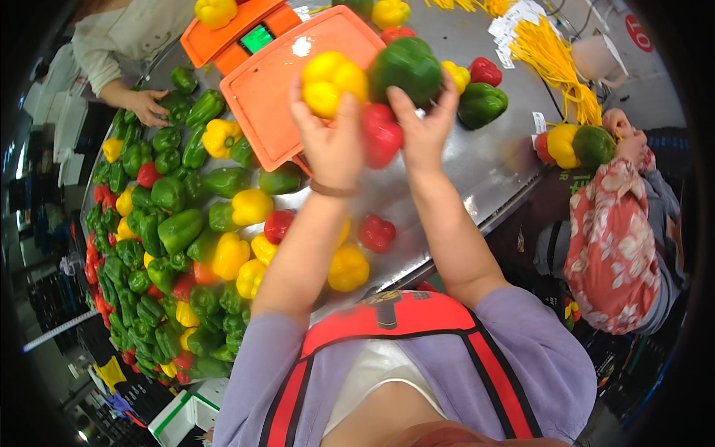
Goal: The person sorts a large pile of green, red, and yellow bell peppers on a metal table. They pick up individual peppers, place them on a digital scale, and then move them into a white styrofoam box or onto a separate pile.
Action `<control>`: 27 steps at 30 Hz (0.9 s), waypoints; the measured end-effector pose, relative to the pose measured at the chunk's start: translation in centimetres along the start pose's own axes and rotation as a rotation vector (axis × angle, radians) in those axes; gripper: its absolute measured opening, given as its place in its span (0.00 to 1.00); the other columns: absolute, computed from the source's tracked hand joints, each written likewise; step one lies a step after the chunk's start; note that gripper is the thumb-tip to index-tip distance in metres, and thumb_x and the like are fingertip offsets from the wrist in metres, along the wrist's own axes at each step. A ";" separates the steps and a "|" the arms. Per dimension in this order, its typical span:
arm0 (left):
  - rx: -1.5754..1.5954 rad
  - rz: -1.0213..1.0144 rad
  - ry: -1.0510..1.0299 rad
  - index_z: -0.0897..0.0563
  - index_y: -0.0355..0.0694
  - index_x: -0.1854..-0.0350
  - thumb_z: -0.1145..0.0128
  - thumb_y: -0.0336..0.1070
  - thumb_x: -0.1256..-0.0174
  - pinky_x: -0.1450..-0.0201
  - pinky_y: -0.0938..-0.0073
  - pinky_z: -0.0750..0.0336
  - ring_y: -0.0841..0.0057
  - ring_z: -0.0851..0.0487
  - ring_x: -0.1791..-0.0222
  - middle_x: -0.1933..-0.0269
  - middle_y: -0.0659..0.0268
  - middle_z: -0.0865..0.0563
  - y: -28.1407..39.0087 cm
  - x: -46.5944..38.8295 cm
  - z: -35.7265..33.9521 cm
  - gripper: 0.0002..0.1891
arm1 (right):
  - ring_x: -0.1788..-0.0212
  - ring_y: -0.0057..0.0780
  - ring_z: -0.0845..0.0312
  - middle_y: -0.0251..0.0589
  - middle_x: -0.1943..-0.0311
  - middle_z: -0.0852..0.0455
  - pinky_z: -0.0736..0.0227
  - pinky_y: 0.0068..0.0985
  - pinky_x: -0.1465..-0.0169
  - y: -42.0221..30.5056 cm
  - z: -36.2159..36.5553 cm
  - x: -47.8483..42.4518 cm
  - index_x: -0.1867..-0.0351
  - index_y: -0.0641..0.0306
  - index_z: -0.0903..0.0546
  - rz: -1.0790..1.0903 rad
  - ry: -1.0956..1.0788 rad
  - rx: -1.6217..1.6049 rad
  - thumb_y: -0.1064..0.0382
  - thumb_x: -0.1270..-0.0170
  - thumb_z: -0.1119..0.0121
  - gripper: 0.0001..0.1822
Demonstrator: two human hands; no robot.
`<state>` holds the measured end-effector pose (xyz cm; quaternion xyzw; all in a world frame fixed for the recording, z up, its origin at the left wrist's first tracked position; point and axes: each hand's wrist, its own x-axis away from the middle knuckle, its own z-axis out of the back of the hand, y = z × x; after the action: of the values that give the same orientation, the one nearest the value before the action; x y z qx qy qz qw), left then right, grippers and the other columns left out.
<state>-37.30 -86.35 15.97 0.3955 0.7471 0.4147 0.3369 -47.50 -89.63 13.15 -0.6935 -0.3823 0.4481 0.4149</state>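
My left hand [333, 146] grips a yellow bell pepper [333, 84] above the near right part of an orange scale pan [268, 100]. Beside it, my right hand [423, 125] is closed around a large dark green bell pepper [406, 70]. A red bell pepper [381, 136] shows between my two hands, just below the other two and slightly blurred. It touches or nearly touches both hands; which one bears it I cannot tell. Behind my right hand, a green bell pepper [483, 105], a small yellow one [456, 76] and a red one [485, 72] sit on the metal table [447, 162].
A large heap of mixed bell peppers [167, 234] covers the table's left side. Another person's hand [146, 106] reaches into its far edge. A second orange scale [262, 36] stands at the back. Yellow ties [539, 50] lie back right, near a co-worker's hands [625, 137] holding tied peppers [563, 145].
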 end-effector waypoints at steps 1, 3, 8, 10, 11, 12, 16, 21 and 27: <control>0.004 -0.001 -0.023 0.46 0.33 0.25 0.40 0.29 0.32 0.33 0.66 0.30 0.67 0.25 0.38 0.36 0.54 0.28 -1.3 1.4 -1.0 0.37 | 0.41 0.32 0.28 0.45 0.41 0.26 0.30 0.29 0.37 -0.6 2.3 0.4 0.32 0.65 0.37 -0.017 0.049 0.009 0.65 0.45 0.24 0.41; -0.140 -0.006 -0.062 0.42 0.32 0.27 0.38 0.32 0.34 0.29 0.62 0.37 0.61 0.30 0.33 0.34 0.51 0.31 -5.5 4.3 -2.4 0.36 | 0.40 0.34 0.27 0.46 0.40 0.26 0.30 0.31 0.36 -0.6 7.2 1.6 0.31 0.66 0.38 -0.061 0.124 0.014 0.64 0.43 0.26 0.41; -0.532 0.027 -0.204 0.39 0.29 0.30 0.39 0.34 0.37 0.27 0.57 0.41 0.50 0.34 0.31 0.34 0.44 0.32 -13.4 11.5 -4.3 0.35 | 0.39 0.35 0.28 0.47 0.41 0.24 0.32 0.31 0.35 4.5 18.1 6.1 0.32 0.68 0.36 -0.185 0.291 0.297 0.60 0.42 0.25 0.40; -0.594 0.080 -0.226 0.41 0.28 0.29 0.39 0.33 0.37 0.26 0.56 0.43 0.48 0.35 0.31 0.33 0.42 0.33 -15.7 13.2 -4.0 0.36 | 0.39 0.35 0.28 0.47 0.42 0.24 0.33 0.31 0.35 5.7 19.8 7.6 0.33 0.69 0.35 -0.201 0.322 0.299 0.58 0.43 0.25 0.41; -0.590 0.111 -0.223 0.41 0.27 0.29 0.39 0.33 0.37 0.26 0.55 0.43 0.47 0.35 0.31 0.33 0.42 0.33 -16.4 13.6 -3.7 0.37 | 0.40 0.35 0.27 0.47 0.42 0.24 0.33 0.31 0.36 5.8 20.5 7.8 0.33 0.68 0.35 -0.199 0.306 0.369 0.58 0.42 0.25 0.41; -0.589 0.140 -0.218 0.42 0.27 0.29 0.39 0.33 0.37 0.25 0.55 0.44 0.46 0.36 0.31 0.32 0.41 0.33 -16.8 13.9 -3.5 0.37 | 0.40 0.35 0.27 0.47 0.42 0.24 0.33 0.31 0.36 6.0 21.1 7.8 0.33 0.68 0.35 -0.199 0.288 0.434 0.57 0.42 0.25 0.41; -0.719 0.182 -0.283 0.46 0.27 0.26 0.37 0.42 0.37 0.23 0.55 0.49 0.43 0.43 0.26 0.28 0.37 0.40 -16.7 13.8 -3.7 0.43 | 0.39 0.36 0.28 0.47 0.41 0.25 0.36 0.31 0.33 5.9 23.6 7.8 0.33 0.67 0.35 -0.284 0.174 0.367 0.58 0.42 0.25 0.39; -0.297 0.215 -0.251 0.48 0.33 0.24 0.39 0.45 0.31 0.27 0.59 0.39 0.58 0.36 0.28 0.29 0.47 0.36 -9.4 8.7 0.1 0.42 | 0.27 0.38 0.38 0.49 0.29 0.32 0.42 0.40 0.28 -0.7 22.5 7.8 0.29 0.67 0.35 -0.102 0.106 0.649 0.62 0.41 0.28 0.40; -0.196 0.037 0.314 0.35 0.42 0.30 0.48 0.40 0.25 0.37 0.64 0.31 0.67 0.23 0.39 0.31 0.58 0.30 11.3 3.7 19.0 0.25 | 0.33 0.34 0.30 0.44 0.36 0.24 0.39 0.36 0.30 -5.2 17.9 9.4 0.34 0.66 0.28 -0.107 -0.327 0.563 0.65 0.40 0.30 0.32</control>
<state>-19.65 -72.55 17.13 0.3048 0.7392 0.5481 0.2455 -62.27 -75.05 10.55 -0.4494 -0.3407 0.6192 0.5464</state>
